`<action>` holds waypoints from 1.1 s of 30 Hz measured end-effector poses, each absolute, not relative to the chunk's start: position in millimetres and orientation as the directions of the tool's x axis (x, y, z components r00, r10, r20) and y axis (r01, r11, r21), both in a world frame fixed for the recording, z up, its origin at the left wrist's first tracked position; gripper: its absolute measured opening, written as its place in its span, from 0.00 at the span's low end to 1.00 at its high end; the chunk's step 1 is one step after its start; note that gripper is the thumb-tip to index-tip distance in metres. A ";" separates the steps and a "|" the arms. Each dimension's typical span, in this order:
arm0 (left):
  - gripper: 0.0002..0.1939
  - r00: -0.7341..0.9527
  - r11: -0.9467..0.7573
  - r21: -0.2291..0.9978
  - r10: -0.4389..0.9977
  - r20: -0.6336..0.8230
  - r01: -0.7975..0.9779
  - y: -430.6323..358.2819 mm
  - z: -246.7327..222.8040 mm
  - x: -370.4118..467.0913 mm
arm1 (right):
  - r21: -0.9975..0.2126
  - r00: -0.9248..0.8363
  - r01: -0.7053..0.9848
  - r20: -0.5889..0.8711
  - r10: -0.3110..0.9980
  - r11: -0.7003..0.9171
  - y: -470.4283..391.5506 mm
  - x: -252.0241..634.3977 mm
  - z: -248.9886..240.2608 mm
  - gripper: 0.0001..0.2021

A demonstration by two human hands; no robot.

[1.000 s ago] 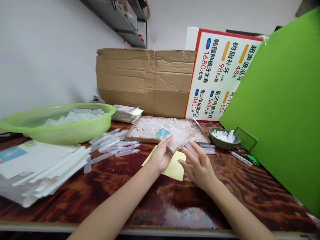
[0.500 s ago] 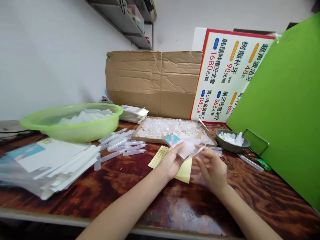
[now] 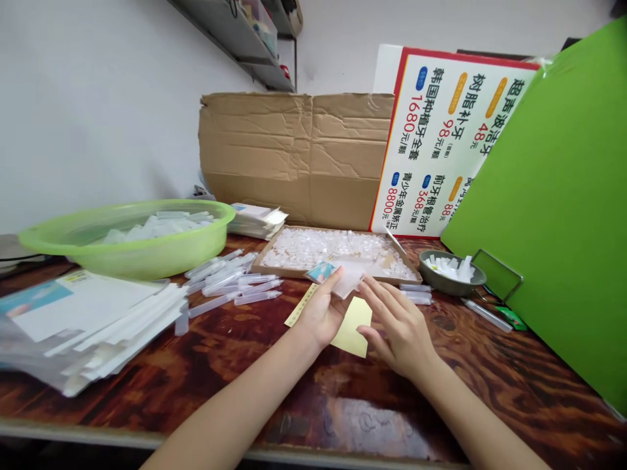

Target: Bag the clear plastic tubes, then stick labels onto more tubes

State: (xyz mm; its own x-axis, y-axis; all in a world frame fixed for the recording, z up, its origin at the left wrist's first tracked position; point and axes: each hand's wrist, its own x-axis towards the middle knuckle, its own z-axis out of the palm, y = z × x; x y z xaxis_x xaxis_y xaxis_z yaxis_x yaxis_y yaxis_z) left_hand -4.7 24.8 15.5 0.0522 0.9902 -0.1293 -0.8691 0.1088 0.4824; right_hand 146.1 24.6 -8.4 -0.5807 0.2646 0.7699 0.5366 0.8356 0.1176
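A clear plastic packet with a printed card inside [image 3: 351,279] is gripped in my left hand [image 3: 321,313], thumb on top. My right hand [image 3: 399,323] has its fingers stretched out, with the fingertips at the packet's right edge and the thumb apart. Below the hands lies a yellow sticker sheet [image 3: 353,333], its left part carrying rows of small dots. Behind them a shallow cardboard tray [image 3: 267,269] holds many small clear pieces.
At left are a green basin [image 3: 196,251] of clear tubes, loose tubes [image 3: 235,277] and a stack of packets with cards [image 3: 102,326]. A grey bowl [image 3: 453,281] of white pieces stands at right, beside a green board [image 3: 553,215]. Cardboard [image 3: 298,156] closes the back.
My right hand has loosened its pinch on the packet's right edge and its fingers now lie straighter along it. The packet has tilted in my left hand. The view has shifted slightly.
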 end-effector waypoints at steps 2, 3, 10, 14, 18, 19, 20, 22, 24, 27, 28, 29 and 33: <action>0.07 0.044 0.105 0.497 0.990 -0.132 -0.862 24.1 16.1 -4.4 | 0.115 -0.566 0.565 0.774 0.283 0.817 25.5 146.7 -9.0 0.28; 0.07 0.047 0.108 0.502 0.990 -0.133 -0.858 23.6 16.7 -4.1 | 0.115 -0.562 0.579 0.773 0.293 0.807 25.6 146.9 -9.0 0.27; 0.11 0.006 0.016 0.543 1.000 -0.021 -0.839 19.5 12.7 2.8 | 0.153 -0.604 0.667 0.683 0.410 0.729 26.9 144.7 -12.9 0.29; 0.19 0.024 -0.025 0.642 0.997 0.067 -0.766 16.5 9.2 4.6 | 0.148 -0.613 0.672 0.661 0.433 0.726 28.8 144.5 -16.5 0.33; 0.21 0.076 -0.010 0.675 0.992 0.098 -0.738 8.7 12.7 3.8 | 0.103 -0.604 0.656 0.666 0.438 0.748 25.6 142.9 -17.5 0.34; 0.21 0.089 -0.003 0.678 0.991 0.101 -0.735 6.4 14.2 3.7 | 0.096 -0.594 0.655 0.678 0.433 0.749 24.3 141.9 -17.9 0.33; 0.21 0.101 0.004 0.680 0.990 0.103 -0.734 4.3 15.7 3.7 | 0.093 -0.582 0.656 0.694 0.424 0.749 23.1 140.8 -18.4 0.32; 0.21 0.131 0.030 0.679 0.986 0.099 -0.733 1.0 18.5 4.0 | 0.102 -0.555 0.669 0.727 0.404 0.736 21.1 138.5 -19.8 0.31; 0.23 0.137 0.038 0.682 0.986 0.092 -0.731 -0.8 20.5 4.7 | 0.128 -0.535 0.693 0.751 0.387 0.710 19.7 136.9 -21.3 0.30; 0.23 0.112 -0.006 0.707 0.986 0.121 -0.708 -1.7 21.9 6.1 | 0.153 -0.507 0.732 0.773 0.381 0.664 18.4 135.5 -22.5 0.30; 0.23 0.105 -0.023 0.713 0.985 0.135 -0.700 -1.9 22.0 6.5 | 0.149 -0.494 0.742 0.781 0.382 0.654 18.0 135.2 -22.5 0.30; 0.24 0.095 -0.038 0.715 0.985 0.146 -0.698 -2.1 22.0 6.9 | 0.138 -0.476 0.752 0.790 0.387 0.645 17.8 134.9 -22.2 0.31; 0.22 0.036 -0.083 0.688 0.987 0.158 -0.721 -3.0 22.0 7.9 | 0.091 -0.429 0.768 0.808 0.404 0.633 17.5 134.6 -19.6 0.36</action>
State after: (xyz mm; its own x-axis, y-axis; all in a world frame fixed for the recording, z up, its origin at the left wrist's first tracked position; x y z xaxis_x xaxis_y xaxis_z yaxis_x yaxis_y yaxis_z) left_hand 7.9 -3.0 22.0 0.0364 0.9868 0.1578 -0.7210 -0.0834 0.6879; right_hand 134.6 17.5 -19.6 -0.4286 0.4040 0.8081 0.7685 0.6334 0.0909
